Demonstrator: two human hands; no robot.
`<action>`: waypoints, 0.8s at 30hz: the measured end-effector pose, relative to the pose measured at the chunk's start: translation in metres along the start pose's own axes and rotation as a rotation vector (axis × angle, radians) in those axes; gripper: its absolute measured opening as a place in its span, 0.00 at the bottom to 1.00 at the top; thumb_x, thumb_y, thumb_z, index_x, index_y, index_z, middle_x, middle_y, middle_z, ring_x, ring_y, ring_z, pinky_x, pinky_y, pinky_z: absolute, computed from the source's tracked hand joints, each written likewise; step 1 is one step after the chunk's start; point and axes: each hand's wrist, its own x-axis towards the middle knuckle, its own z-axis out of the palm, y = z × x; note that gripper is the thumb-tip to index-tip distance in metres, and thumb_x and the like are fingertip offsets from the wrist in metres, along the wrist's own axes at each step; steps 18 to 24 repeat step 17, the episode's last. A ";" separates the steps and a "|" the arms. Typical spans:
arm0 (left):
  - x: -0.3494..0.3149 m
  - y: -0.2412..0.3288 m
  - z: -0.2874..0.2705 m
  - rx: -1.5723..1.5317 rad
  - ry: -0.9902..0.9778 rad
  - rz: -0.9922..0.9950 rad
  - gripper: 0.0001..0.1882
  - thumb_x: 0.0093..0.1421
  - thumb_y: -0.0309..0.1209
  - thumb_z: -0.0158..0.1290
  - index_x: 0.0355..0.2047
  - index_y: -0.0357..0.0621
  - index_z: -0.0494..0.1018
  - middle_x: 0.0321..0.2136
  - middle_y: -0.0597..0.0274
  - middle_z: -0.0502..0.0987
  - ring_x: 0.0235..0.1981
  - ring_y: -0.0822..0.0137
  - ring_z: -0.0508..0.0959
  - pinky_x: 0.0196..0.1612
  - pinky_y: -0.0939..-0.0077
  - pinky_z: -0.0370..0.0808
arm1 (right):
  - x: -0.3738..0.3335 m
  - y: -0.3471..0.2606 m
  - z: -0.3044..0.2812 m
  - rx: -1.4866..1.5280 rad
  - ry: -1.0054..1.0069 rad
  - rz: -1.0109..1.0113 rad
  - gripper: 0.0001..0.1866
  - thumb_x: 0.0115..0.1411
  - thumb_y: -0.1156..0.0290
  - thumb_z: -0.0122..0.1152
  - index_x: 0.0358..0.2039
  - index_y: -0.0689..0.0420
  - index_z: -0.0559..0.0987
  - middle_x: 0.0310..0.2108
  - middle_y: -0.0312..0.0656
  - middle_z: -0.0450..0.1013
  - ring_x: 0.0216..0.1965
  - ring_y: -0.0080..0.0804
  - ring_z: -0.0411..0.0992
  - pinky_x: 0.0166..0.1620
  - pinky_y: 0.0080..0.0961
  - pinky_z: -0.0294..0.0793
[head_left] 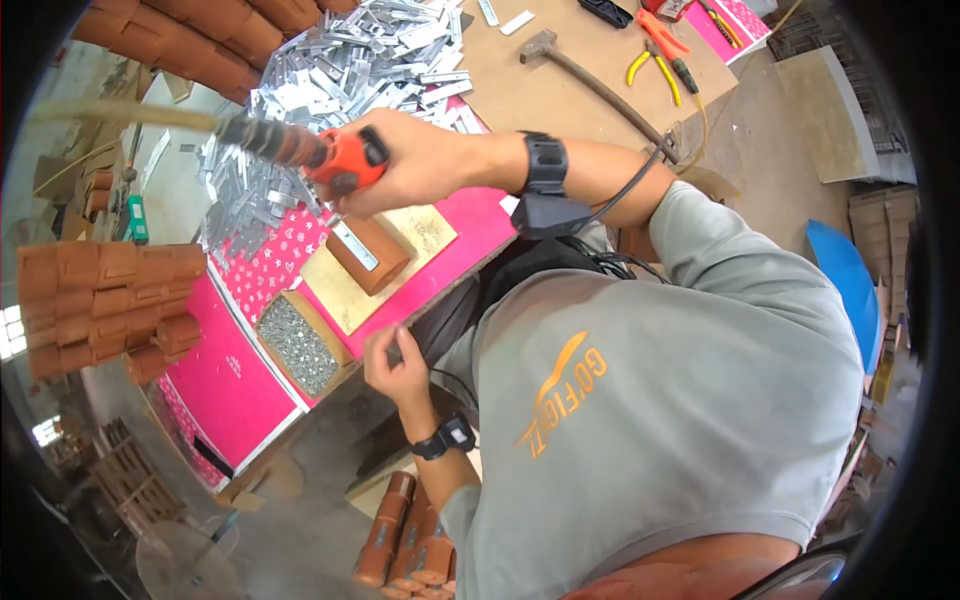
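My right hand (410, 165) is closed around a red-and-black power screwdriver (345, 165), with a yellowish hose (120, 115) leading off to the left. Just below it, a reddish-brown block (385, 262) with a rounded end rests on a pale wooden board (430, 232). A flat metal strip (355, 245) lies on top of the block; the tool's tip is partly hidden near the strip's far end. My left hand (395, 365), fingers curled together, hovers beside the table's near edge, close to an open box of screws (298, 343). Whatever its fingers hold is too small to make out.
Loose metal strips (350, 60) are heaped on the pink-covered table (215, 340). A hammer (600, 90) and yellow-handled pliers (655, 75) lie on brown board to the right. Brown blocks (100, 300) are stacked at left; more blocks (405, 530) stand below.
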 end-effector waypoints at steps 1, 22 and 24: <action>-0.016 -0.001 -0.014 -0.015 -0.048 -0.037 0.06 0.55 0.20 0.60 0.34 0.35 0.78 0.31 0.54 0.79 0.32 0.59 0.79 0.39 0.70 0.75 | -0.003 -0.002 -0.003 -0.009 -0.006 0.028 0.13 0.50 0.75 0.68 0.37 0.61 0.80 0.31 0.34 0.78 0.31 0.18 0.73 0.38 0.20 0.74; -0.295 -0.106 -0.037 -0.157 -0.352 -1.147 0.17 0.65 0.39 0.56 0.25 0.39 0.71 0.21 0.64 0.73 0.27 0.73 0.71 0.33 0.77 0.67 | -0.074 0.035 -0.041 0.074 0.046 0.057 0.14 0.48 0.71 0.65 0.37 0.58 0.79 0.22 0.34 0.71 0.24 0.22 0.66 0.31 0.25 0.67; -0.295 -0.106 -0.037 -0.157 -0.352 -1.147 0.17 0.65 0.39 0.56 0.25 0.39 0.71 0.21 0.64 0.73 0.27 0.73 0.71 0.33 0.77 0.67 | -0.074 0.035 -0.041 0.074 0.046 0.057 0.14 0.48 0.71 0.65 0.37 0.58 0.79 0.22 0.34 0.71 0.24 0.22 0.66 0.31 0.25 0.67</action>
